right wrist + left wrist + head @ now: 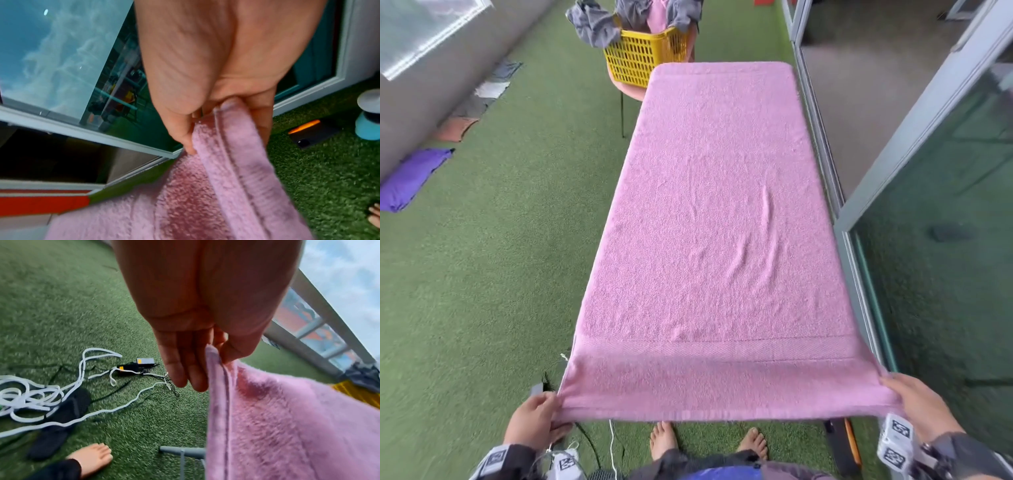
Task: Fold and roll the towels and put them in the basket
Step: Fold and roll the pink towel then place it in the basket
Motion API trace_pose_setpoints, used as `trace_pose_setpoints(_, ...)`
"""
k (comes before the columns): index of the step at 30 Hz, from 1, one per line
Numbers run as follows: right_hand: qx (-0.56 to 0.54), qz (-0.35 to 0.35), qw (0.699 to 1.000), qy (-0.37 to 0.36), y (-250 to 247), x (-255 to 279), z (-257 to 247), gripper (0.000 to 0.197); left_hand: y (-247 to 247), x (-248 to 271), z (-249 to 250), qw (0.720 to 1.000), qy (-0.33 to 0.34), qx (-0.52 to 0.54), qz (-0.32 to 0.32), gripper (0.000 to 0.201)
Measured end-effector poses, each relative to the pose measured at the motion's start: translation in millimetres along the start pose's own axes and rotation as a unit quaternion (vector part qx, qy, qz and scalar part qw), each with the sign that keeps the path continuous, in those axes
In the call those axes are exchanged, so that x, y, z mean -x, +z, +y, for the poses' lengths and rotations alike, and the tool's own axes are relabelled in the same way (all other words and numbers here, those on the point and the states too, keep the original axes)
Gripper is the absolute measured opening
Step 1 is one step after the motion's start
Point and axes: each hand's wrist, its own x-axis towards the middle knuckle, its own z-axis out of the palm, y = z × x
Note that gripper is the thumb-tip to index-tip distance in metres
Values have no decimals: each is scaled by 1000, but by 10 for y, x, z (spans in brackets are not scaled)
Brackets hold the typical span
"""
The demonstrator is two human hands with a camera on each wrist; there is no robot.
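1. the pink towel point(715, 222) lies flat and long, running from 6 o'clock up to 12.
2. the left hand point(536, 419) and right hand point(917, 407) each pinch a near corner.
3. i think folding is just starting; next, bring the near edge forward.
4. the yellow basket point(643, 58) waits at 11 o'clock.

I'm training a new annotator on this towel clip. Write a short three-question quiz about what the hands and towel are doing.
1. True or false: the pink towel is already rolled up.
2. Which corner does the left hand pinch? A near left, B far left, C near right.
3. Fill in: beyond the towel's far end stands a yellow ____ with grey cloths draped over it.

Key: 1 false, it lies spread flat, the right hand pinching the other near corner. 2 A. 3 basket.
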Motion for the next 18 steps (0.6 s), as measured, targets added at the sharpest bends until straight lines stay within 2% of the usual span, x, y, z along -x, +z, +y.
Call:
trace_pose_setpoints(3, -37, -15, 999, -3, 9, -11, -78, 17, -38, -34, 77, 998, 2, 68, 7, 15)
trace_pose_setpoints(6, -174, -39, 983, 38, 27, -147, -100, 43, -95, -111, 166, 995, -14, 94, 14, 19)
trace_pose_setpoints(8, -230, -40, 970, 64, 74, -113, -192, 50, -100, -161, 244, 991, -43, 128, 17, 18)
trace_pose_setpoints(12, -281, -64, 956, 61, 169, -54, -319, 23, 86, -170, 410, 983, -59, 173, -17, 33)
trace_pose_setpoints(15, -286, -44, 955, 70, 248, -119, -312, 23, 193, -194, 476, 975, -66, 209, -31, 40)
trace_pose_setpoints(18, -211, -1, 976, 51, 367, -163, -304, 23, 220, -244, 502, 981, -48, 185, -39, 43)
